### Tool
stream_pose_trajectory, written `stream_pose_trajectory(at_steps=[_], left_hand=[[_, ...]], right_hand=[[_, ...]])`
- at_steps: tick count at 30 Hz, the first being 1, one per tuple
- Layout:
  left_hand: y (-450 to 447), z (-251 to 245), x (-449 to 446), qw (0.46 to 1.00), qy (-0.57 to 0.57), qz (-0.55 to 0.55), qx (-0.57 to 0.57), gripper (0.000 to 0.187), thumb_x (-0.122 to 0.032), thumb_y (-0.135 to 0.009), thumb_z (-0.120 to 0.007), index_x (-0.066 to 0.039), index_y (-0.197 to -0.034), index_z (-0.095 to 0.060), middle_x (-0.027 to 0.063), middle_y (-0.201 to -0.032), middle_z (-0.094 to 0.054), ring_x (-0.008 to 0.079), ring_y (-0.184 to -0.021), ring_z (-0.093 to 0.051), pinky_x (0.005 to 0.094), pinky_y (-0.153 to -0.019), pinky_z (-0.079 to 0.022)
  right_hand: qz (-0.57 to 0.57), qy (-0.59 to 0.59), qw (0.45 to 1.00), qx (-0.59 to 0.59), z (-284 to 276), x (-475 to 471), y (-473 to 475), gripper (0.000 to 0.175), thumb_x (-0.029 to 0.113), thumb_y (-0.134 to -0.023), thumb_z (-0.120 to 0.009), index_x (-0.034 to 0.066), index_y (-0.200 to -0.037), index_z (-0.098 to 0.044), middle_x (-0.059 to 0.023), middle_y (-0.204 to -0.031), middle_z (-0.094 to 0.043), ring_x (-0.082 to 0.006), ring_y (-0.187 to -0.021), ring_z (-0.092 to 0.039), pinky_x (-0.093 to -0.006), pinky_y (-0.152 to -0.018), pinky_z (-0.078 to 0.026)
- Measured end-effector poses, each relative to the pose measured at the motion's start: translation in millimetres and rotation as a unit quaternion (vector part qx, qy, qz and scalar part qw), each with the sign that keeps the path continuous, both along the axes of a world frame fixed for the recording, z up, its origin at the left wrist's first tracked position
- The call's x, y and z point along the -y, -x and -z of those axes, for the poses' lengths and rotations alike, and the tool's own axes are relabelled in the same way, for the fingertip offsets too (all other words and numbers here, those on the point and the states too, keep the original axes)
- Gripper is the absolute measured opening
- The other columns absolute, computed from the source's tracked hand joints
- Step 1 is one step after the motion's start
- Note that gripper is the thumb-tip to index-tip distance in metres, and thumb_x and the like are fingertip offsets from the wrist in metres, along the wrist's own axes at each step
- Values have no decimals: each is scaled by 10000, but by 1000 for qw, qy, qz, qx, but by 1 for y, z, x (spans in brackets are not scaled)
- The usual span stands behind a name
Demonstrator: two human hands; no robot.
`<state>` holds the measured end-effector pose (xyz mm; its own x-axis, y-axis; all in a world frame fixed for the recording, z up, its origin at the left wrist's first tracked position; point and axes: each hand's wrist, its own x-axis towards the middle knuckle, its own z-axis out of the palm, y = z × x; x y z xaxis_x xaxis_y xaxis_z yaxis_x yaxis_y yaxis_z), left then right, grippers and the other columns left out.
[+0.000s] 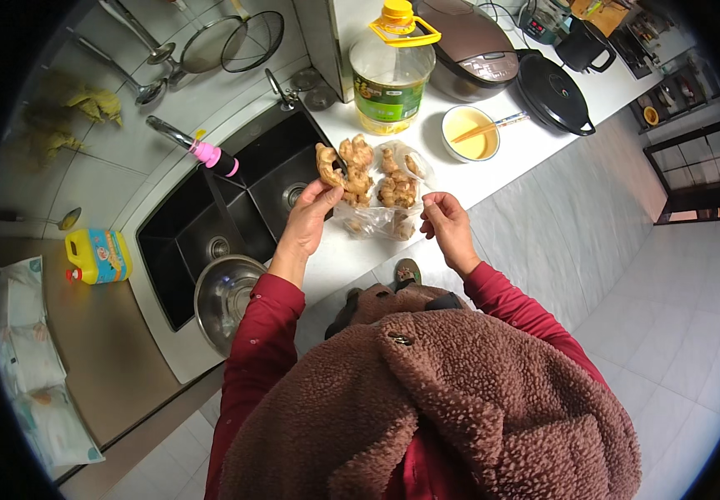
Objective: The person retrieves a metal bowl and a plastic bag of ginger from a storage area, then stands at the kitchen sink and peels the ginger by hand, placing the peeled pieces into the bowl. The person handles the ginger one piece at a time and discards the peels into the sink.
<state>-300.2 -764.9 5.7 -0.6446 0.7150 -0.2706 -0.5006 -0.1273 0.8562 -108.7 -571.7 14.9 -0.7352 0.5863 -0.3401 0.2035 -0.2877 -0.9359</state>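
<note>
Between the fingers and thumb of my left hand is a knobbly piece of ginger root, held at the counter's edge beside the sink. Another large ginger root lies right against it; whether the two are joined I cannot tell. More ginger rests in a clear plastic bag spread on the white counter. My right hand is at the bag's right side, thumb and fingertips pinched together near the film; whether they grip it is not clear.
A double black sink with a pink-ended faucet lies left, a steel bowl at its near edge. Behind the ginger stand a large oil bottle, a bowl of yellow liquid with chopsticks, a rice cooker and a black lidded pan.
</note>
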Motion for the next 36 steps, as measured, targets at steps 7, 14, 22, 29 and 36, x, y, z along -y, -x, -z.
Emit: stream_pose_trajectory(at_steps=[7,14,22,29,36], left_hand=[[-23,-29,-5,992,-105,-21,62,344,-218,-950,-700,-93,-1261,-620,-26,-1202,-640,97,-1139,-541,293,-1020,-386],[-56,-62,1,997,-75,15,26,528,-218,-917,-740,-63,-1363,-506,46,-1260,-591,133,-1182,-527,322,-1076,-356],[-42,-88,42,918,80,-74,-382,1068,-400,-703,-888,-63,-1515,-280,199,-1450,-420,279,-1289,-475,421,-1061,-408],[-17,-110,65,742,232,52,-627,599,-366,-681,-869,0,-1076,-607,122,-1081,-586,332,-1073,-548,420,-932,-476],[-25,-97,70,738,227,-90,-629,341,-301,-700,-839,-73,-830,-622,97,-900,-554,310,-932,-556,430,-823,-483]], right_hand=[[-128,-91,982,-102,-24,14,26,441,282,-972,-668,25,-1313,-556,-70,-1193,-628,-152,-1054,-605,-295,-942,-484],[-211,114,956,-171,-53,31,35,347,234,-1010,-606,28,-1290,-596,-63,-1157,-664,-151,-1041,-632,-333,-878,-562],[-270,84,948,-149,-62,44,31,324,260,-1005,-615,21,-1223,-631,-51,-1129,-666,-140,-1010,-632,-319,-882,-554],[-356,14,928,-111,-70,52,50,341,277,-1008,-613,22,-1234,-611,-28,-1100,-657,-107,-971,-610,-296,-864,-540],[-268,28,956,-118,-61,86,70,323,262,-1004,-624,29,-1228,-615,-12,-1090,-664,-86,-933,-607,-253,-798,-532]])
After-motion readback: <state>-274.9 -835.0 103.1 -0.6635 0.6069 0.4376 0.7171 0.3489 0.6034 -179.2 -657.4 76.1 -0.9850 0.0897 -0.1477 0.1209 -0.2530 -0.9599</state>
